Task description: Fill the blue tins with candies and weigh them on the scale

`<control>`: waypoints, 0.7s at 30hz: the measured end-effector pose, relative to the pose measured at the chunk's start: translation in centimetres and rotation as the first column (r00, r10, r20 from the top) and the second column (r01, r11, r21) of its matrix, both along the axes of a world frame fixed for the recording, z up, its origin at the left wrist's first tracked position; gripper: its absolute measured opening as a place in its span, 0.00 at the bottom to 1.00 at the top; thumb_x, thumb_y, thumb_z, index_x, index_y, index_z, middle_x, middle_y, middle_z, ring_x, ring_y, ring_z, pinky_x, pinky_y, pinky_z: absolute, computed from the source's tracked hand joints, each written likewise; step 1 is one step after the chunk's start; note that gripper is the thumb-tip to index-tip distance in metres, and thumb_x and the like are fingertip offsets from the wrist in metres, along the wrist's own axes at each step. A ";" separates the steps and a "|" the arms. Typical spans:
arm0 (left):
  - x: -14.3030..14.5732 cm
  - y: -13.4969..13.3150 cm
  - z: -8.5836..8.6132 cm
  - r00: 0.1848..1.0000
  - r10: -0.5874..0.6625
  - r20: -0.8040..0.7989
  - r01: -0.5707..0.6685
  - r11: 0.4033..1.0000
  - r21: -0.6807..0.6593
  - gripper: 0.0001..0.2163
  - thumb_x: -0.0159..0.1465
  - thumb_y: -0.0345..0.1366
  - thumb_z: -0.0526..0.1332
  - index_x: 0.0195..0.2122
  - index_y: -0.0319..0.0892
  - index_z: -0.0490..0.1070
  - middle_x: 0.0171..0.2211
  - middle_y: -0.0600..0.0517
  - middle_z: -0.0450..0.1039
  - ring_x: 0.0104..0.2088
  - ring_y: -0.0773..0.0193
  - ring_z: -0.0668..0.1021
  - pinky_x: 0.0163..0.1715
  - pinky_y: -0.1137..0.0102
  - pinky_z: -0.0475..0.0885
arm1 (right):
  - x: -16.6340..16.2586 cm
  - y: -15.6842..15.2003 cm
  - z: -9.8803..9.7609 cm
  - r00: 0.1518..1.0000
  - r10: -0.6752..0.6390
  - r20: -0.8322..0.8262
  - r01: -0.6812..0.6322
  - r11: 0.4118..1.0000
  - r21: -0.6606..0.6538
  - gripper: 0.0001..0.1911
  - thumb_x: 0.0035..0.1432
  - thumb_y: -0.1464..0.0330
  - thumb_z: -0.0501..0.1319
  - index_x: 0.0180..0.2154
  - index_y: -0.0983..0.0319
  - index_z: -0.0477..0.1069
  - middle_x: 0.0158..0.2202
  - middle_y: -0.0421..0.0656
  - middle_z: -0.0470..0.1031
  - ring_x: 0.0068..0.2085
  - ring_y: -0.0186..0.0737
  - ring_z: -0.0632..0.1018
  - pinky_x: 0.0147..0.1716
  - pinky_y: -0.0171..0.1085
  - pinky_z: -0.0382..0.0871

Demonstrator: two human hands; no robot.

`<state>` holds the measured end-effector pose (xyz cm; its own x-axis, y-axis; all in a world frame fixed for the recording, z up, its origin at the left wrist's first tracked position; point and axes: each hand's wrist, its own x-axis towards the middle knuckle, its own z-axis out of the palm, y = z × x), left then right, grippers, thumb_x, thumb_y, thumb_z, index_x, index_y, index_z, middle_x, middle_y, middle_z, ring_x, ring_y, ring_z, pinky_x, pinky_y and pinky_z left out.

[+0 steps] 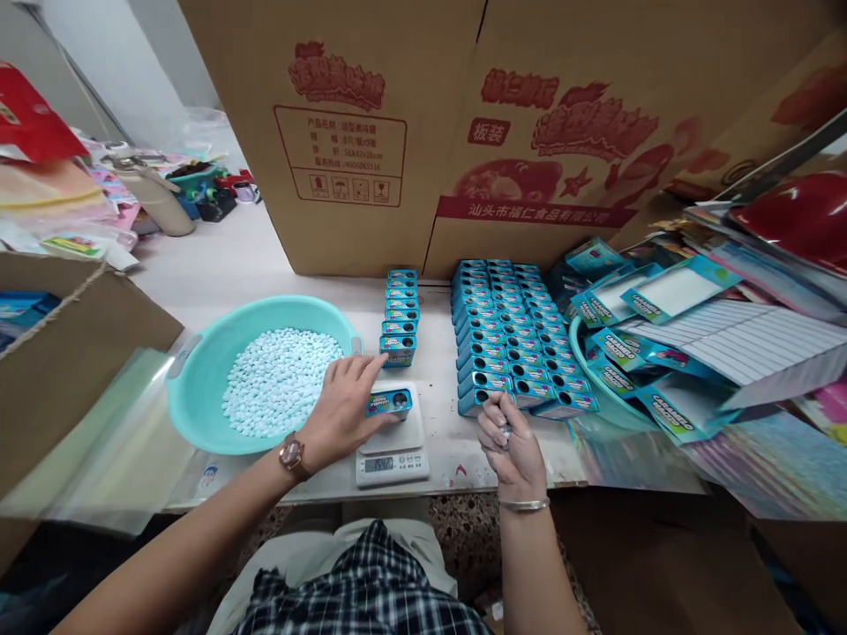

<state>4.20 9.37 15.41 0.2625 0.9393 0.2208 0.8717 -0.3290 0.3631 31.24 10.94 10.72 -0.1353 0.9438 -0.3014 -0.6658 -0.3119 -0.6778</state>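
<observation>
My left hand (348,401) stretches over a small white digital scale (393,466), fingers extended and apart. Its thumb lies along the lower edge of a blue candy box (389,402) on the scale pan, and its fingertips reach the nearest box (398,348) of a single row behind. The box on the scale has a dark round hole on top. Curled closed, my right hand (509,441) is raised in front of the packed boxes (486,353); a little of the pale candies (506,431) shows between its fingers. Left of the scale, a turquoise basin (198,388) holds many pale blue candies.
A large printed carton (371,238) stands behind the boxes. At right, another basin (615,407) overflows with flat blue box blanks (675,406). An open carton (112,309) and clear plastic sheets (116,432) occupy the left. A beige bottle (155,194) stands farther back.
</observation>
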 end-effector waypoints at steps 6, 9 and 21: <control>1.0 1.2 -1.4 0.972 -0.127 -0.197 0.108 0.988 -0.108 0.15 0.58 0.33 0.64 0.47 0.45 0.70 0.40 0.48 0.73 0.46 0.49 0.72 0.58 0.45 0.55 | 0.0 0.2 0.1 0.997 -0.014 -0.077 0.010 0.999 -0.051 0.15 0.49 0.62 0.73 0.33 0.62 0.71 0.21 0.29 0.55 0.15 0.19 0.52 0.10 0.21 0.48; 1.3 3.1 -1.4 0.976 -0.102 -0.190 0.098 0.995 -0.033 0.14 0.58 0.30 0.61 0.45 0.45 0.70 0.41 0.48 0.73 0.45 0.50 0.72 0.59 0.45 0.53 | 0.0 0.2 0.1 0.996 -0.026 -0.081 0.021 0.998 -0.058 0.15 0.48 0.62 0.73 0.33 0.62 0.71 0.21 0.29 0.55 0.15 0.19 0.52 0.11 0.21 0.47; 2.7 9.7 -4.6 0.954 -0.049 -0.297 0.047 0.999 -0.013 0.14 0.57 0.25 0.60 0.45 0.38 0.67 0.46 0.40 0.69 0.49 0.48 0.70 0.48 0.55 0.66 | -0.4 0.0 -0.8 0.996 -0.034 -0.079 0.029 0.997 -0.066 0.17 0.48 0.61 0.73 0.34 0.63 0.70 0.20 0.29 0.55 0.15 0.18 0.52 0.11 0.22 0.44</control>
<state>6.90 19.02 10.85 0.3605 0.9249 0.1207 0.9236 -0.3721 0.0926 30.87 10.95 9.89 -0.1322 0.9267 -0.3518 -0.7271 -0.3319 -0.6009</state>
